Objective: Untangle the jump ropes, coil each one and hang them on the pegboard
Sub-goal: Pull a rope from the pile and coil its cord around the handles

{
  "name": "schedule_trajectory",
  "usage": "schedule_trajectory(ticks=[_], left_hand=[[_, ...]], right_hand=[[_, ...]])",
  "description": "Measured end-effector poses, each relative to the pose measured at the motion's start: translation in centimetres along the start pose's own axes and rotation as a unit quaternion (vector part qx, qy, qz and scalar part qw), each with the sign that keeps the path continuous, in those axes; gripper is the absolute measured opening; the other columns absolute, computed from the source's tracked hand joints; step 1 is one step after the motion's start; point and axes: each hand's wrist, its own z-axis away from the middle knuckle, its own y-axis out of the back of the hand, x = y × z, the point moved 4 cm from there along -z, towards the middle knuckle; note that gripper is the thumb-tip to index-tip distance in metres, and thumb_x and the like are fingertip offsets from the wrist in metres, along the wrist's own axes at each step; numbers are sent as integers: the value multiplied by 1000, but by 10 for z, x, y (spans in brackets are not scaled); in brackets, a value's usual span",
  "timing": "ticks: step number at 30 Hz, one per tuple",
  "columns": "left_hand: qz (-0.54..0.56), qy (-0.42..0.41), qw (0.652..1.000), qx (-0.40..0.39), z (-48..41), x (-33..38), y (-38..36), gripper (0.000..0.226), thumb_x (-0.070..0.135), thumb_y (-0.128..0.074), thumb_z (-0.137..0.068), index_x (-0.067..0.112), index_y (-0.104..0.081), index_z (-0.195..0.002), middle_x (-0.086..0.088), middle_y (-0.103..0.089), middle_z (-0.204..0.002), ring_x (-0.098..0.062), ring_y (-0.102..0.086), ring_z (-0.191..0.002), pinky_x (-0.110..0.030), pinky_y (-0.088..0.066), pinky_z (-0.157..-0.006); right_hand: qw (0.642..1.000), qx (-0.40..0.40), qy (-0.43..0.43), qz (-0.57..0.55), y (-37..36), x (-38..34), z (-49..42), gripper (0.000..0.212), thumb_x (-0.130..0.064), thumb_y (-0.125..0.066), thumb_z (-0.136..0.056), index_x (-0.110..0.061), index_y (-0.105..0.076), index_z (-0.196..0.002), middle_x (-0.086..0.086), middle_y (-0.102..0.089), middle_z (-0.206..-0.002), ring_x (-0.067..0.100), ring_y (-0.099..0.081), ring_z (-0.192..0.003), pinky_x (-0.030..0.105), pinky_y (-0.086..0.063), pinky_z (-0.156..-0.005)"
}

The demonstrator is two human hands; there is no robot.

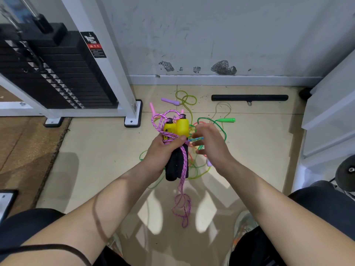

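Observation:
My left hand grips two yellow-and-black jump rope handles held side by side, with a pink braided rope wound around them and dangling in loops toward the floor. My right hand hovers just right of the handles with fingers curled near the pink rope; whether it pinches the rope is unclear. Behind my hands a tangle of green, yellow and red ropes lies on the tile floor, with a purple handle, a pink handle and a green handle. No pegboard is in view.
A black weight stack machine with a white frame stands at the left. A black foam bar lies by the wall. White shelving rises on the right, and a brown mat covers the left floor. My knees frame the bottom.

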Motion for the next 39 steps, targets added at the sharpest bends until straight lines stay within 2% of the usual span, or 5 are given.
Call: schedule_trajectory(ticks=[7,17,25,32,39], left_hand=[[111,-2,992,60,-5,7,7,40,20,-69,-93,-5,-57,-122,-22,-69,-109,-36,-68,-101,-58,-52,-97],[120,1,989,83,-3,14,15,25,20,-65,-96,6,-61,-116,-12,-71,-96,-24,-70,-82,-38,-59,-75],[147,33,989,5,5,17,-7,17,22,-60,-99,11,-59,-112,-8,-65,-93,-23,-63,-88,-36,-56,-82],[242,86,966,-3,11,13,-16,44,30,-59,-99,1,-55,-132,-24,-59,-133,-30,-59,-126,-49,-43,-112],[254,102,962,4,14,12,-23,34,38,-58,-98,6,-70,-103,-17,-71,-111,-30,-68,-112,-47,-49,-105]], right_hand=[[968,-153,60,189,-25,17,21,55,-39,-64,-80,-27,-51,-133,-15,-64,-104,4,-65,-96,29,-52,-86],[898,-56,231,370,-16,4,17,25,-26,-48,-103,-16,-64,-86,0,-67,-74,20,-62,-72,39,-47,-69],[990,-18,101,101,-6,-5,2,17,-38,-50,-90,-33,-56,-76,-20,-55,-72,11,-48,-68,36,-40,-72],[995,-42,15,88,-19,1,16,27,-27,-36,-104,-22,-48,-81,-7,-52,-79,12,-47,-78,35,-38,-77],[990,-72,29,120,-24,-5,23,60,-55,-24,-105,-30,-65,-68,-11,-65,-63,15,-64,-75,35,-46,-78]])
